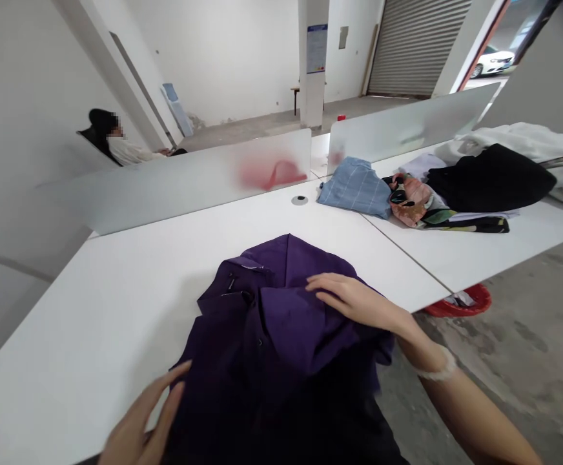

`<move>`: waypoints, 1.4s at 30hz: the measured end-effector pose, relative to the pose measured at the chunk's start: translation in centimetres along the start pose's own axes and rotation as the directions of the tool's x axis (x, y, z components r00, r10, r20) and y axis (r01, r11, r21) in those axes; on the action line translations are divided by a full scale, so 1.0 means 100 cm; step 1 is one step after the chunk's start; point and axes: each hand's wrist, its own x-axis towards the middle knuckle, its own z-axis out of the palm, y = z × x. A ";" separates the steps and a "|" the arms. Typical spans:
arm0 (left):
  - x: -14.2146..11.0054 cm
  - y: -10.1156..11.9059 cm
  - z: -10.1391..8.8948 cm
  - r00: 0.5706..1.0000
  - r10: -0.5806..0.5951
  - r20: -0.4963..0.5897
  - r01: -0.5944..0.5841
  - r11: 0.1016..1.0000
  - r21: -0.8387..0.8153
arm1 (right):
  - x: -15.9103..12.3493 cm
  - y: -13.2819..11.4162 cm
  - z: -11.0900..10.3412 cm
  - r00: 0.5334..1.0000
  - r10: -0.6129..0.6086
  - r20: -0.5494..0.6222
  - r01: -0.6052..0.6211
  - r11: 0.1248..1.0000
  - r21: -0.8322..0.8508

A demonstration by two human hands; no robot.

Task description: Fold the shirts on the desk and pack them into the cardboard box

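The right hand (354, 300), grip spread, presses the bunched purple shirt (272, 336) against the white desk (92, 336), holding it down. The left hand (141, 420), also spread, sits just beside its edge.

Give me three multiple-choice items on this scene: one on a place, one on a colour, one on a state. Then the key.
1. Where does the blue checked garment lie?
A) On the floor
B) On the white desk
C) Inside the red bin

2. What colour is the collared shirt?
A) Green
B) Red
C) Purple

3. How is the right hand placed?
A) Resting on the shirt
B) Raised clear of the shirt
C) Holding the blue checked garment

1: B, it sits on the desktop beyond the shirt.
2: C, the cloth shows deep purple.
3: A, its fingers lie on the fabric.
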 end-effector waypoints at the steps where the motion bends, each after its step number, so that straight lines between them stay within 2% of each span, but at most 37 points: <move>1: 0.009 0.002 0.009 0.995 0.063 0.082 -0.066 0.997 0.031 | 0.015 0.009 0.010 1.000 -0.010 0.009 0.011 0.998 -0.059; 3: 0.024 0.004 0.034 0.962 0.194 0.193 -0.219 0.969 0.117 | 0.042 0.025 0.027 0.992 -0.050 0.119 0.063 0.992 -0.111; 5: 0.037 0.006 0.058 0.925 0.281 0.256 -0.334 0.921 0.197 | 0.064 0.039 0.039 0.969 -0.075 0.234 0.106 0.987 -0.124; 7: 0.048 0.006 0.073 0.896 0.289 0.338 -0.380 0.891 0.247 | 0.083 0.052 0.047 0.953 -0.062 0.296 0.121 0.976 -0.184; 9: 0.064 0.008 0.077 0.876 0.221 0.428 -0.367 0.883 0.294 | 0.100 0.063 0.050 0.948 -0.032 0.315 0.118 0.960 -0.256; 12: 0.099 0.014 0.077 0.848 0.088 0.522 -0.325 0.865 0.383 | 0.121 0.077 0.053 0.963 0.026 0.267 0.064 0.943 -0.325; 16: 0.170 0.020 0.084 0.870 -0.002 0.492 -0.248 0.862 0.442 | 0.145 0.094 0.052 0.980 0.115 0.164 -0.042 0.918 -0.395; 20: 0.247 0.024 0.090 0.908 0.042 0.416 -0.217 0.898 0.383 | 0.167 0.116 0.045 0.969 0.244 -0.038 -0.234 0.857 -0.459; 23: 0.278 0.035 0.090 0.927 0.115 0.357 -0.228 0.929 0.292 | 0.186 0.134 0.038 0.925 0.339 -0.173 -0.380 0.798 -0.467; 25: 0.281 0.043 0.094 0.934 0.157 0.322 -0.236 0.945 0.225 | 0.196 0.143 0.035 0.899 0.375 -0.225 -0.437 0.776 -0.454; 28: 0.264 0.051 0.109 0.946 0.186 0.266 -0.224 0.967 0.121 | 0.206 0.152 0.034 0.870 0.406 -0.279 -0.491 0.756 -0.432; 31: 0.241 0.053 0.125 0.968 0.164 0.189 -0.169 0.985 0.013 | 0.208 0.154 0.034 0.861 0.409 -0.301 -0.505 0.757 -0.415; 34: 0.229 0.047 0.128 0.991 0.102 0.086 -0.094 0.991 -0.098 | 0.206 0.155 0.033 0.859 0.407 -0.310 -0.505 0.769 -0.391; 36: 0.228 0.035 0.118 0.999 0.045 0.008 -0.043 0.984 -0.172 | 0.205 0.156 0.032 0.856 0.407 -0.319 -0.508 0.780 -0.367; 39: 0.224 0.005 0.087 0.986 -0.084 -0.144 0.041 0.959 -0.282 | 0.204 0.157 0.031 0.856 0.396 -0.332 -0.501 0.795 -0.341; 40: 0.218 -0.007 0.073 0.966 -0.146 -0.213 0.071 0.944 -0.321 | 0.204 0.158 0.032 0.857 0.390 -0.336 -0.496 0.800 -0.338; 42: 0.197 -0.031 0.042 0.892 -0.280 -0.356 0.123 0.906 -0.404 | 0.204 0.158 0.033 0.859 0.377 -0.345 -0.488 0.807 -0.334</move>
